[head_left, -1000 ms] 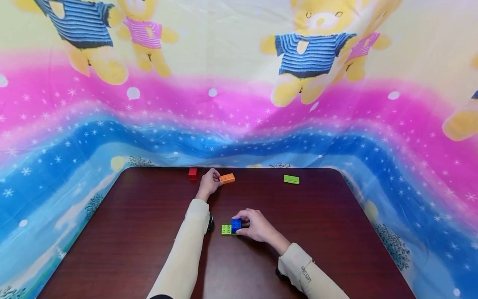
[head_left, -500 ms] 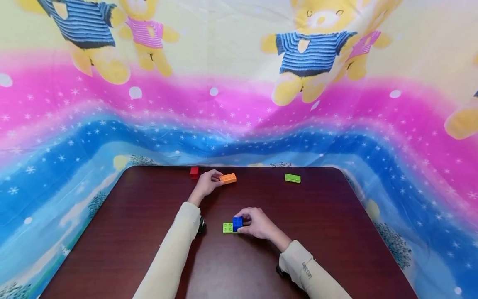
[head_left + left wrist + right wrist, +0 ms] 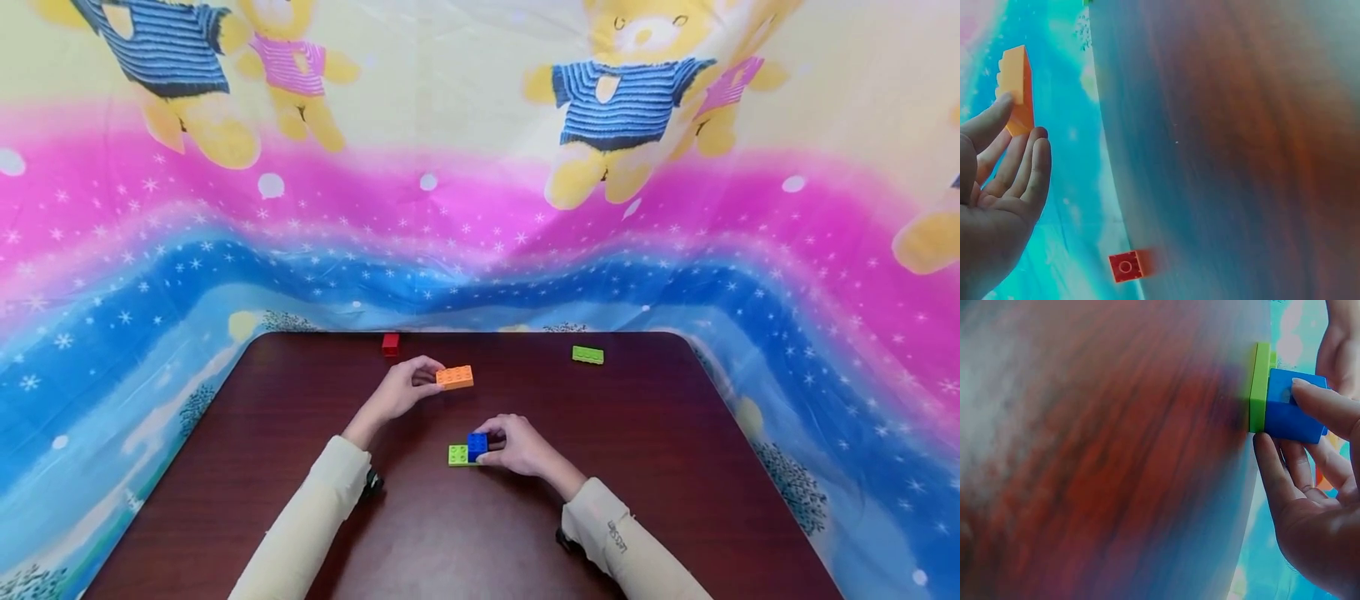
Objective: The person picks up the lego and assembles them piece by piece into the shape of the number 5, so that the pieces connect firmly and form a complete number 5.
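Note:
An orange toy brick (image 3: pixel 455 377) is pinched at its left end between the thumb and fingers of my left hand (image 3: pixel 402 388). In the left wrist view the orange brick (image 3: pixel 1017 87) stands out past the fingertips of the left hand (image 3: pixel 1007 169). My right hand (image 3: pixel 517 446) grips a blue brick (image 3: pixel 477 446) between thumb and fingers. The blue brick (image 3: pixel 1294 403) sits on the right part of a flat green brick (image 3: pixel 1259 387). Studs show on the left part of this green brick (image 3: pixel 457 455), which lies on the table.
A red brick (image 3: pixel 391 344) stands near the far edge of the dark wooden table (image 3: pixel 637 467), left of centre. Another green brick (image 3: pixel 588 355) lies near the far edge on the right. A patterned cloth (image 3: pixel 480 250) hangs around the table's back and sides.
My left hand has drawn the orange brick away from the far edge, toward the head camera. The right hand still holds the blue brick in about the same place.

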`<state>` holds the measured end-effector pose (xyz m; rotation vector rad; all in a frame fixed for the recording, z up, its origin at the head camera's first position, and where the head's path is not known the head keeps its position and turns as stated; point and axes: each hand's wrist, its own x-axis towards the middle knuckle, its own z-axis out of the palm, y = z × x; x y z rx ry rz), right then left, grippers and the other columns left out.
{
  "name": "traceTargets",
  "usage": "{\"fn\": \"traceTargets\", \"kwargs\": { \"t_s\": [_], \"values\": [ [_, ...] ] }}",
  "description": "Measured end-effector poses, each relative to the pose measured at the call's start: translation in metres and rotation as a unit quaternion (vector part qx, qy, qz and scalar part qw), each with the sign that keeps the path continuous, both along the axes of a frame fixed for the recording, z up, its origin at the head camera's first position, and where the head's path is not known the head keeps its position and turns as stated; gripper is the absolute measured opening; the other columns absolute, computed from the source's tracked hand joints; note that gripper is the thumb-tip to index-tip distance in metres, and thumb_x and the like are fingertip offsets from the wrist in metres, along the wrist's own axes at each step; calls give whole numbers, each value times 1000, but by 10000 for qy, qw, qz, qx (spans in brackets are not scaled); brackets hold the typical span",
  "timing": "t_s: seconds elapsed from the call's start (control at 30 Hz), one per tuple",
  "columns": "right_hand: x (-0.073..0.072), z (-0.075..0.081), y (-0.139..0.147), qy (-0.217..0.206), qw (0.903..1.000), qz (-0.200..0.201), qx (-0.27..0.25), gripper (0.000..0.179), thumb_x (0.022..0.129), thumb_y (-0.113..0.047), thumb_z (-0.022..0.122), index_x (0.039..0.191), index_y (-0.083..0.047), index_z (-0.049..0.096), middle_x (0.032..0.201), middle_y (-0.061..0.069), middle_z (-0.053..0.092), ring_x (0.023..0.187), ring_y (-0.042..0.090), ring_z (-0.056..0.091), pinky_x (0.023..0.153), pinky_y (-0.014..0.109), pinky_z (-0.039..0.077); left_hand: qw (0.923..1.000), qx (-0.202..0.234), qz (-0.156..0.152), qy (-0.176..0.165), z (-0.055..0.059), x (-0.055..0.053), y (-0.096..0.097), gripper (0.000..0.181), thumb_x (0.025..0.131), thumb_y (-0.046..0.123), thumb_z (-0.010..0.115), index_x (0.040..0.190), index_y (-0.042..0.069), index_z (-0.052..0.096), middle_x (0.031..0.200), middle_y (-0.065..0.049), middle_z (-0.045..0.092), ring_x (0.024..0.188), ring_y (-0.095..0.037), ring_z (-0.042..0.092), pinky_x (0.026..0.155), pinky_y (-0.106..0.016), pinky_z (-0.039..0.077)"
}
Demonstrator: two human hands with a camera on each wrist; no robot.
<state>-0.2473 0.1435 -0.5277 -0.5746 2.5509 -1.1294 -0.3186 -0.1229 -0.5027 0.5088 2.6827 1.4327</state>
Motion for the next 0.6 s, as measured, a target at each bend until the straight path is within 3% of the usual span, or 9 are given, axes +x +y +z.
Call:
{"fn": "traceTargets", "kwargs": {
  "t_s": [0.3,0.6],
  "values": [
    [-1,-1,0,-50,10000,-19,-2,38,86,-20,86,122,-15,75,119,6,68,108,24,66,91,39,62,9993,-92,-334,107,3,42,-7,33,92,18,80,122,21,69,119,1,71,106,-16,69,99,-40,58],
    [-1,-2,1,11,10000,4,-44,41,86,-20,87,123,-11,73,118,8,68,106,22,69,89,39,62,9980,51,-612,128,-4,71,-6,31,92,18,80,121,22,69,115,5,70,101,-12,68,94,-32,59]
  ]
}}
